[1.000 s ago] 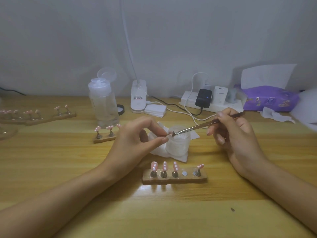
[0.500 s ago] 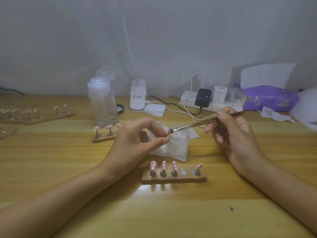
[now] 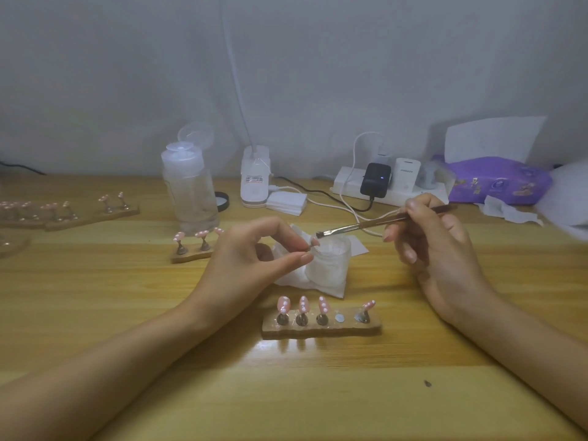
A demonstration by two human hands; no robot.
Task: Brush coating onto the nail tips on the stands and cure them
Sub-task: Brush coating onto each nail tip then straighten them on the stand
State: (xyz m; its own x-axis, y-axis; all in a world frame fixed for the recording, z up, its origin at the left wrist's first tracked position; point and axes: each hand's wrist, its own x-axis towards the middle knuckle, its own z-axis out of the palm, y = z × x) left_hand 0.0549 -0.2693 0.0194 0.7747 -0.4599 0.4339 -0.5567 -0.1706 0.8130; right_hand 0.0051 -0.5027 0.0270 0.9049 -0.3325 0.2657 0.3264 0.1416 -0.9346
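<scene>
1. Dial centre: a squat frosted glass jar [image 3: 331,262], standing on a crumpled white tissue [image 3: 327,288] on the pale wooden table [image 3: 95,313].
2. At 9 o'clock, the left hand [image 3: 254,253] has thumb and forefinger closed in a pinch on the metal peg of a small pink nail tip [image 3: 314,242], held above the jar's left rim.
3. At 3 o'clock, the right hand [image 3: 436,246] grips a thin brown-handled flat brush [image 3: 366,225] pen-fashion. The bristles point toward 9 o'clock and lie just beside the held tip — contact cannot be told.
4. At 6 o'clock, a flat wooden stand [image 3: 321,328] carries four pegs with pink white-dotted nail tips [image 3: 304,304]. The fourth place from the left shows only a bare round disc [image 3: 339,318].
5. At 9 o'clock, beyond the left hand, a short wooden stand [image 3: 191,256] bears further pink tips; longer wooden stands [image 3: 92,214] lie farther out.
6. Along the wall:
   - at 10 o'clock, a clear plastic bottle [image 3: 190,192] with its flip cap open
   - at 11, a white lamp base [image 3: 254,183] with a thin stalk
   - at 1, a white power strip [image 3: 391,192] with plugs
   - at 2, a purple tissue pack [image 3: 499,181]
</scene>
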